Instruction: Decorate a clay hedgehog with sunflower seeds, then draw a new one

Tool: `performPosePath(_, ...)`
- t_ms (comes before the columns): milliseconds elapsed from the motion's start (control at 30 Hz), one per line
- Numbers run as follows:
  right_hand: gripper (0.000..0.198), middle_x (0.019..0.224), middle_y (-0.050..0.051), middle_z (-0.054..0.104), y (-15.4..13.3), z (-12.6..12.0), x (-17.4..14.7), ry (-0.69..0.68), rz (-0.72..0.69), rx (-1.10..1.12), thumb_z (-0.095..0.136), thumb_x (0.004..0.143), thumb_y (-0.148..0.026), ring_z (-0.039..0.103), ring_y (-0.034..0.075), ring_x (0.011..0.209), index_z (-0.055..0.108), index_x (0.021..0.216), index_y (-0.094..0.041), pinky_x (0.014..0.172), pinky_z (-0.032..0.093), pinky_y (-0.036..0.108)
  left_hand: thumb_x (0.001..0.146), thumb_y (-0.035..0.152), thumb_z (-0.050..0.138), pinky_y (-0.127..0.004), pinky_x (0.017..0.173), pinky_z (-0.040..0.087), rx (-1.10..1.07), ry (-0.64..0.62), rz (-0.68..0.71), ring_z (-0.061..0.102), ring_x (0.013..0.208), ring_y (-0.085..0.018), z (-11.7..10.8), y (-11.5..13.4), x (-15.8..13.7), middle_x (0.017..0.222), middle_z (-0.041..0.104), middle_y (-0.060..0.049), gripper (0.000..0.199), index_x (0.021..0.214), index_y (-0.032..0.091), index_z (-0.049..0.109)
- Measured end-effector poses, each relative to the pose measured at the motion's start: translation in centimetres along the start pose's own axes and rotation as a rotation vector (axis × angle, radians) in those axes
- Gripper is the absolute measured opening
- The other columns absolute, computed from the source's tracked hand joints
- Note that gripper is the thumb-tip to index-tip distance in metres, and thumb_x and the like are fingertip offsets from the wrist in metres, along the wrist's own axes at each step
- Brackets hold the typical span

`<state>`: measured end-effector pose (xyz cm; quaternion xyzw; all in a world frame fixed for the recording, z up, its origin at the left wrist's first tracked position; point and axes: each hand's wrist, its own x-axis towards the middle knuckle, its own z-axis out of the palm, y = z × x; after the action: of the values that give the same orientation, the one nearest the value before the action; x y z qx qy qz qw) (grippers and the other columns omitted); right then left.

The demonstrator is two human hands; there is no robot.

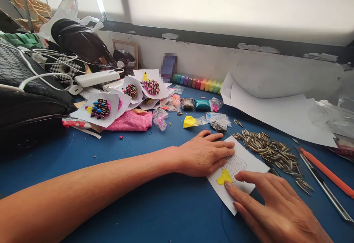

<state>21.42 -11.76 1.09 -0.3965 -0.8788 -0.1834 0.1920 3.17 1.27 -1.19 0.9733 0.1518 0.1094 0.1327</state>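
Note:
A small white sheet of paper [258, 167] with a drawn, cross-hatched outline [235, 165] lies on the blue tabletop. Flattened yellow clay [224, 177] sticks to the lower left of that drawing. My left hand [206, 154] rests flat over the sheet's upper left edge, fingers stretched out and holding nothing. From the lower right, my right hand [273, 202] reaches over the sheet with its fingers apart. One of its fingertips touches the edge of the yellow clay. A pile of striped sunflower seeds [272, 150] lies just beyond the sheet.
An orange pen [326, 171] and a craft knife [323, 186] lie at right. Clay packets [202, 105] and a yellow wrapper [190, 121] sit behind my left hand. Seed-covered clay pieces on paper [101, 108], a pink cloth [129, 121] and a black bag [27, 99] occupy the left.

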Motion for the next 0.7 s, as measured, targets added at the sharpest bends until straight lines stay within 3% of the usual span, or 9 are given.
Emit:
performPosePath(233,0.02,0.094,0.011,0.068,0.2,0.1,-0.2,0.017,-0.004,0.016,0.055,0.09,-0.014,0.065,0.021,0.083,0.074,0.097,-0.02,0.076,0.049,0.035,0.103,0.032,0.029,-0.048,0.113,0.025,0.001,-0.005,-0.003,0.03,0.145,-0.028,-0.1,0.0,0.0,0.154,0.039,-0.001,0.042,0.139,0.021,0.047)
performPosePath(400,0.026,0.111,0.013,0.066,0.3,0.5,-1.4,-0.012,0.044,0.062,0.061,0.087,-0.016,0.065,0.022,0.096,0.071,0.111,-0.019,0.082,0.052,0.035,0.103,0.032,0.029,-0.049,0.113,0.025,0.001,0.0,0.002,0.03,0.144,-0.029,-0.1,0.1,0.0,0.154,0.039,-0.001,0.042,0.138,0.02,0.047)
performPosePath(533,0.025,0.112,0.013,0.065,0.5,0.6,-1.9,-0.007,0.073,0.069,0.064,0.086,-0.017,0.065,0.023,0.099,0.071,0.11,-0.019,0.084,0.052,0.035,0.102,0.031,0.03,-0.05,0.113,0.026,0.007,-0.004,-0.001,0.03,0.144,-0.029,-0.1,0.1,0.1,0.154,0.039,-0.002,0.042,0.139,0.019,0.047)
performPosePath(700,0.034,0.12,0.015,0.059,0.5,0.9,-2.1,-0.035,0.067,0.039,0.06,0.089,-0.02,0.06,0.024,0.105,0.066,0.123,-0.019,0.086,0.05,0.037,0.102,0.031,0.031,-0.05,0.111,0.028,0.015,0.003,0.01,0.031,0.144,-0.03,-0.1,0.0,0.0,0.154,0.04,-0.002,0.041,0.137,0.019,0.048)
